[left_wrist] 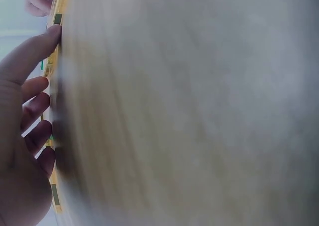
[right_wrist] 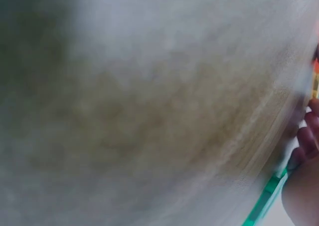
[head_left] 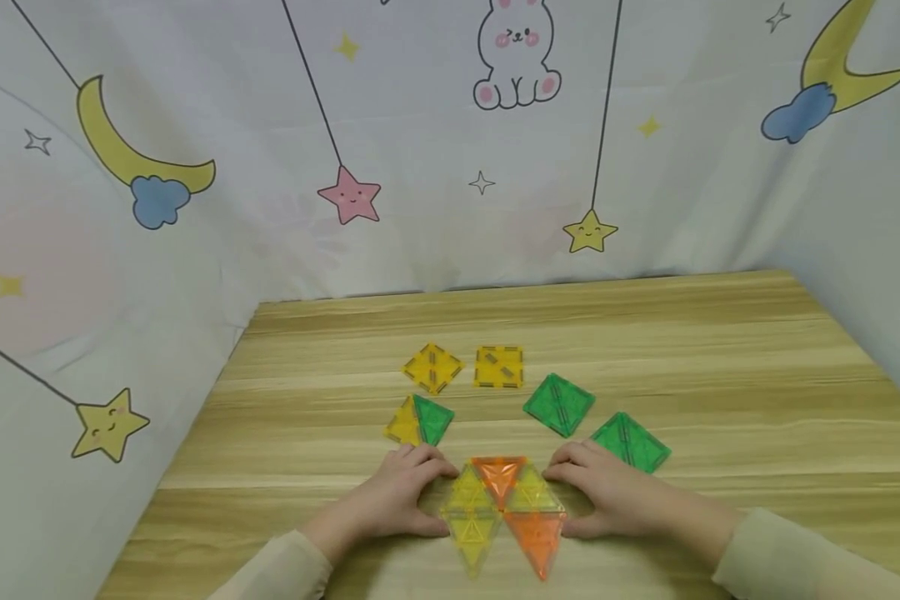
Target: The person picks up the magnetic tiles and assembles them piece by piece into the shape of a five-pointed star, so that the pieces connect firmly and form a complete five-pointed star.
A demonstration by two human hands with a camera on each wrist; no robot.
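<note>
fanned triangle tiles (head_left: 501, 490) | translucent; three yellow, two orange; edge to edge | hands (head_left: 401, 498) (head_left: 606, 493) spread against both sides

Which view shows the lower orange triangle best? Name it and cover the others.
Head: the lower orange triangle shows nearly whole beside the right hand. The right wrist view has only an orange sliver, perhaps another piece; the left wrist view shows no identifiable part.

Tiles (head_left: 537, 533) — glossy plastic, tabletop (head_left: 720, 358) — wood-grained, smooth
</note>
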